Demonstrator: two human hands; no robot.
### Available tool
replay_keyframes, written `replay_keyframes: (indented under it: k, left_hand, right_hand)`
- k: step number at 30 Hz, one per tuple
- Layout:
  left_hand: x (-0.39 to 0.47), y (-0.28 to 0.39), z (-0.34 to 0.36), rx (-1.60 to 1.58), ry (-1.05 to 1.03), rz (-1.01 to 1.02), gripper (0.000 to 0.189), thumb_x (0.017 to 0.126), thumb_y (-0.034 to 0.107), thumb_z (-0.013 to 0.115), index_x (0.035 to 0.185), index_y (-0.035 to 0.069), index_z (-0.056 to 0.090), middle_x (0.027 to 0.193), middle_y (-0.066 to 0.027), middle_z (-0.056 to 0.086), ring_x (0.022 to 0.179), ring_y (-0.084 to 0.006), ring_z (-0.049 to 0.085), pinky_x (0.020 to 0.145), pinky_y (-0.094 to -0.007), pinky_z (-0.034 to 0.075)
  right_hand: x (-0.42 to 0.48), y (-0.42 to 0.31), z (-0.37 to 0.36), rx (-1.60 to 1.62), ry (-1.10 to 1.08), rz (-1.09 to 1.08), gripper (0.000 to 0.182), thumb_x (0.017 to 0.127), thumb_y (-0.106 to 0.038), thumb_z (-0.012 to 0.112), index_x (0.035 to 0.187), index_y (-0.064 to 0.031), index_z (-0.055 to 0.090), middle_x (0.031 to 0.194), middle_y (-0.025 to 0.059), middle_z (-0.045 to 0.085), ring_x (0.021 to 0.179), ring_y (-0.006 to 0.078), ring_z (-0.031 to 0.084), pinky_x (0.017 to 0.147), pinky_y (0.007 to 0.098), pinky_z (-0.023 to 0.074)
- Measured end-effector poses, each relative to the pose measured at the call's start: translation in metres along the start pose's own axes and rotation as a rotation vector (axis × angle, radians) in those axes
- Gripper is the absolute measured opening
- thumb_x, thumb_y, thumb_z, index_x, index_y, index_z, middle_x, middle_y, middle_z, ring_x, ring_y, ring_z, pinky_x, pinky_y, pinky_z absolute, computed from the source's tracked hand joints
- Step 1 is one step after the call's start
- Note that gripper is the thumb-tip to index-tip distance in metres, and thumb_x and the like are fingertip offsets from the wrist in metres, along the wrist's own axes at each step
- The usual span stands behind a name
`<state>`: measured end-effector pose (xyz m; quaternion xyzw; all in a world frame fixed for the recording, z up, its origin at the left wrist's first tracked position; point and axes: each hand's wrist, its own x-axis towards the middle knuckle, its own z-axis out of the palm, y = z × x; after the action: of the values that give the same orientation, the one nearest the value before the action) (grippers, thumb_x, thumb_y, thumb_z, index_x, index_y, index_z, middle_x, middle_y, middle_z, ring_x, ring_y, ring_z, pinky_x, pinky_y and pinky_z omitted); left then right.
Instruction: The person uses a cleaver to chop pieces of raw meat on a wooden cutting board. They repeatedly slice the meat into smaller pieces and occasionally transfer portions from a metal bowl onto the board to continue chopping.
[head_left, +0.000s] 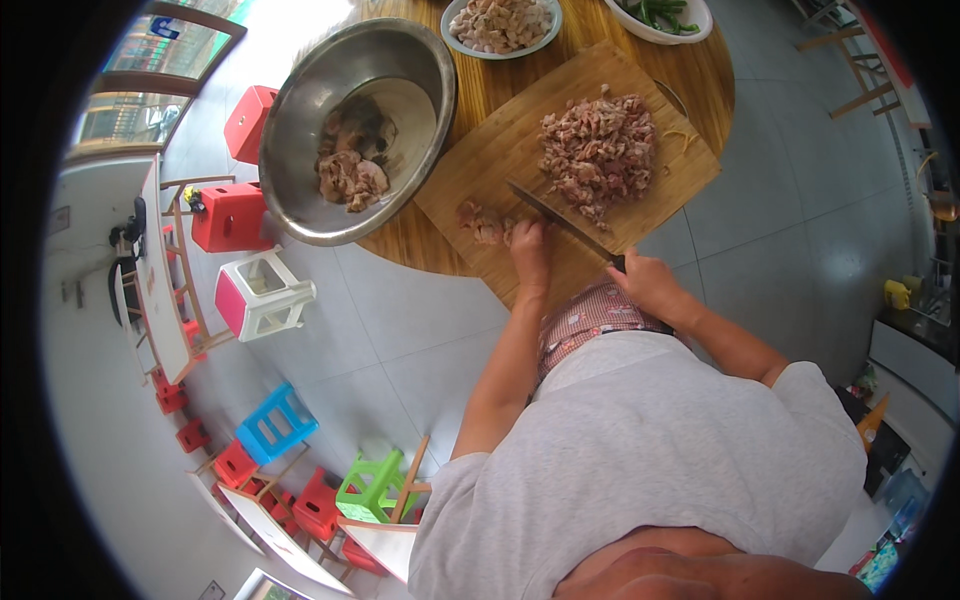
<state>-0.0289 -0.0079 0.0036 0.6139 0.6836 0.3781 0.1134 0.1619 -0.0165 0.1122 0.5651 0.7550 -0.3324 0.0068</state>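
Note:
A wooden cutting board (480, 161) lies at a slant on the table, its near corner past the table edge. My right hand (654, 285) grips the dark handle of a kitchen knife (564, 220), whose blade points up and left across the board. Left of the blade, my left hand (531, 251) has curled fingers on a small strip of raw meat (487, 225). A large heap of chopped raw meat (600, 150) covers the board's far right part. Larger meat pieces (351, 180) sit with some liquid in a wide metal basin (271, 150) at left.
The round wooden table (420, 251) also bears a bowl of cut pale pieces (501, 28) and a white bowl of green peppers (660, 15). Red stools (232, 217), a white stool with a pink seat (262, 292) and other tables stand at left on grey floor tiles.

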Motion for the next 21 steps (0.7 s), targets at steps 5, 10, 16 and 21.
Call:
replay_keyframes:
  k: [5,10,16,21]
  left_hand:
    - [-0.001,0.0,0.01,-0.035,0.011,-0.016,0.012,0.069,0.006,0.058,0.08,0.004,0.062,0.079,-0.0113,0.056,0.076,-0.0284,0.053,0.065,-0.0366,0.044]
    - [0.002,0.002,0.001,-0.057,-0.018,0.002,0.01,0.071,0.005,0.058,0.08,0.004,0.062,0.081,-0.0118,0.057,0.079,-0.0285,0.054,0.067,-0.0361,0.045]
    - [0.006,0.016,-0.007,-0.13,0.083,-0.081,0.008,0.071,0.005,0.059,0.079,0.003,0.06,0.081,-0.0118,0.056,0.078,-0.0293,0.053,0.067,-0.0371,0.044]
    - [-0.003,0.007,-0.005,-0.117,0.087,-0.121,0.008,0.07,0.005,0.06,0.077,0.003,0.059,0.082,-0.0123,0.057,0.076,-0.0297,0.054,0.068,-0.0388,0.043]
  right_hand:
    - [0.04,-0.032,0.016,-0.036,0.104,-0.069,0.035,0.082,-0.033,0.053,0.078,0.0014,0.047,0.066,0.021,0.059,0.063,0.0362,0.059,0.057,0.0442,0.0471]
    - [0.081,-0.016,0.021,0.007,0.185,-0.057,0.036,0.081,-0.033,0.054,0.077,0.0027,0.048,0.068,0.0233,0.058,0.066,0.0379,0.059,0.058,0.0444,0.0468]
    - [0.046,0.018,-0.023,0.113,0.101,-0.03,0.038,0.081,-0.033,0.054,0.077,0.0043,0.048,0.068,0.0263,0.056,0.067,0.0401,0.057,0.057,0.0456,0.0449]
    - [0.014,0.001,-0.015,-0.025,0.055,-0.145,0.036,0.081,-0.032,0.055,0.078,0.0031,0.047,0.063,0.023,0.056,0.062,0.0382,0.057,0.054,0.0438,0.0459]
